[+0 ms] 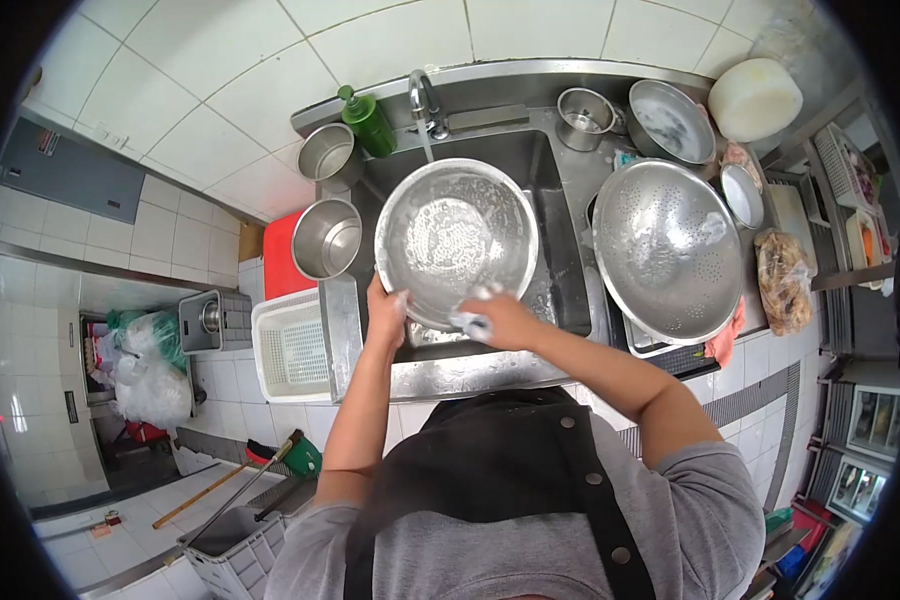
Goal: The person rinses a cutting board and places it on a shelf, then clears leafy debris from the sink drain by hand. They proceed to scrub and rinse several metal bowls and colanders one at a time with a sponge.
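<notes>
Over the sink (568, 270) a large round metal bowl (455, 235) is tilted with its wet, soapy inside showing. My left hand (386, 312) grips the bowl's lower left rim, with some suds on the fingers. At the lower right rim, my right hand (500, 318) is closed on a pale, foamy scrubbing pad (473, 322) pressed against the bowl. Water runs from the faucet (423, 98) just behind the bowl's back rim. To the right of the sink lies a large perforated metal colander (668, 250).
Metal pots (327, 238) and a green pump bottle (368, 122) stand left of the sink, near a white basket (292, 345). On the right are a small pot (585, 118), a soapy basin (672, 120), a small bowl (741, 195) and a bagged item (783, 282).
</notes>
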Action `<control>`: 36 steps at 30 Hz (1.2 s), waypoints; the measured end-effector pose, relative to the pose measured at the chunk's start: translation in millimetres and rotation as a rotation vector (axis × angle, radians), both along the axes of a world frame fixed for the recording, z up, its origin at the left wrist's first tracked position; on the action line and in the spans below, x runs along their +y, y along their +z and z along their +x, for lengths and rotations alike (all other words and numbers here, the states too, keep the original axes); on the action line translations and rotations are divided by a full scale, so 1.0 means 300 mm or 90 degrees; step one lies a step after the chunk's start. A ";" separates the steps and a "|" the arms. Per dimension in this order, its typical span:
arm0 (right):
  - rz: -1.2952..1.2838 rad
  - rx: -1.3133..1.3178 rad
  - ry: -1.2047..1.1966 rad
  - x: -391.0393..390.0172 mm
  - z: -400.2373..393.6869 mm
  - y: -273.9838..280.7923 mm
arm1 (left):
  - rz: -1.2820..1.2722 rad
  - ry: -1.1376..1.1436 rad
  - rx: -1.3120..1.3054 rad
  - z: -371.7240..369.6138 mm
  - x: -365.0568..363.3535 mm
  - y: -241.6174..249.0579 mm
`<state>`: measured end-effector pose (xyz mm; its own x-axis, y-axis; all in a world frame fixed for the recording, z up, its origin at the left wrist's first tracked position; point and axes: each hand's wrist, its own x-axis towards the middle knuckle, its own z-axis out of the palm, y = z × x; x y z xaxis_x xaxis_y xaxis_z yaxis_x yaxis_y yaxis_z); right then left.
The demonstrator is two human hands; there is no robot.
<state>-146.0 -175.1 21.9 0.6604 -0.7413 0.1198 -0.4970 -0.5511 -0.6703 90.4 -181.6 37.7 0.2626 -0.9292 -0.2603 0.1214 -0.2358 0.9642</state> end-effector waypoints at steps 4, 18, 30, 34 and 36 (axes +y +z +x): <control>-0.221 0.237 0.082 -0.081 -0.131 0.130 | 0.155 -0.049 -0.029 0.069 -0.049 0.097; 0.220 -0.323 0.016 -0.373 -0.221 0.480 | 0.031 -0.170 0.330 0.021 -0.239 0.041; -0.173 0.206 -0.323 -0.180 0.183 0.287 | -0.083 0.063 -0.188 -0.227 -0.146 -0.028; -0.280 -0.027 -0.284 -0.149 0.118 0.142 | -0.098 0.152 0.159 -0.226 -0.147 0.023; -0.201 -0.203 -0.372 -0.265 0.012 0.112 | -0.104 0.104 -0.050 -0.149 -0.129 -0.027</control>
